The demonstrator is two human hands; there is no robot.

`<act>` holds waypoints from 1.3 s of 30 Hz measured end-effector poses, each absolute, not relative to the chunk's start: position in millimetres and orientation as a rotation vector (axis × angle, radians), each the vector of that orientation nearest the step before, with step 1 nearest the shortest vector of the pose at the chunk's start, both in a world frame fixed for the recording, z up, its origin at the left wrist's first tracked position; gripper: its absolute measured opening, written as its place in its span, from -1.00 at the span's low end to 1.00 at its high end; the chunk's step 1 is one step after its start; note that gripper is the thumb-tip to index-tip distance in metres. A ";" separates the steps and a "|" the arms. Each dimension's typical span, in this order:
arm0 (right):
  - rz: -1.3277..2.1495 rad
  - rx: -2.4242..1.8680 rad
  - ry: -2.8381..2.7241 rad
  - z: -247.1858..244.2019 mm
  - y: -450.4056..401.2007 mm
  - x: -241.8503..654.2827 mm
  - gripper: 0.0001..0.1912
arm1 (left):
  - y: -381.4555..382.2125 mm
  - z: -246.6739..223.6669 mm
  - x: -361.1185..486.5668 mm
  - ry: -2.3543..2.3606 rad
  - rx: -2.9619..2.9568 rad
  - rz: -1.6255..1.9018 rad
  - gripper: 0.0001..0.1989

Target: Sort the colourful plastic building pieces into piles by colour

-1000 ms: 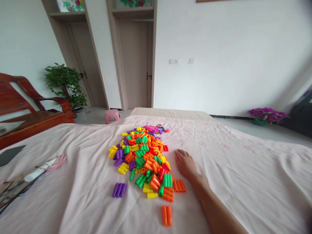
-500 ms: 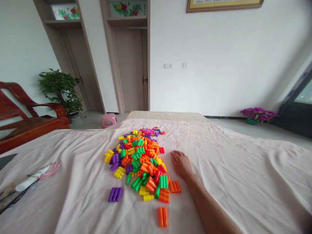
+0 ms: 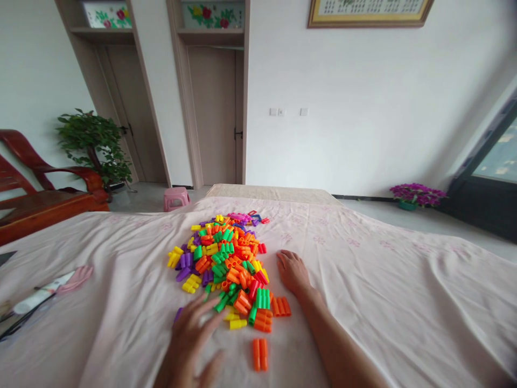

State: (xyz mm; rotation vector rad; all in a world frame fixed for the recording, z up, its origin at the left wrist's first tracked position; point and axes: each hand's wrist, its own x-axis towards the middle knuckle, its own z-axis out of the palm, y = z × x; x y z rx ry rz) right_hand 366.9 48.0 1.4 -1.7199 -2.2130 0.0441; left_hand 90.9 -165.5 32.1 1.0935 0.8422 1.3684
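A heap of plastic tube-shaped building blocks point(image 3: 226, 258) in orange, green, yellow, purple and red lies on the cloth. My left hand point(image 3: 196, 328) reaches in at the near left of the heap, fingers spread and holding nothing; it is slightly blurred. It hides most of a purple block point(image 3: 177, 314), of which only an edge shows. To the right of the heap my right hand point(image 3: 293, 271) lies on the cloth, fingers loosely stretched and nothing seen in it. An orange block point(image 3: 260, 354) sits apart at the front, between my two forearms.
A pale pink cloth point(image 3: 371, 302) with folds covers the surface. At the left lie a white tube-like item point(image 3: 36, 299) and a dark cable point(image 3: 28, 323). Beyond stand a wooden chair point(image 3: 52, 199), a pink stool point(image 3: 176, 199), a green plant point(image 3: 95, 143) and purple flowers point(image 3: 418, 194).
My left hand has come into view from the bottom and now covers the purple block. My right hand stays resting beside the heap. The whole view has shifted slightly.
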 end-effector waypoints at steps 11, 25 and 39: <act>0.064 -1.696 -2.193 -2.6 49.4 369.4 -0.56 | -73.3 35.5 159.7 1.166 3.062 0.402 -0.64; 0.190 -1.609 -2.195 2.2 48.9 365.9 -0.56 | -7.3 44.6 50.4 1.678 2.958 1.026 -0.59; 0.342 -1.356 -2.361 9.2 109.4 319.4 -0.44 | -55.3 -14.0 -18.4 2.183 2.563 0.900 -0.26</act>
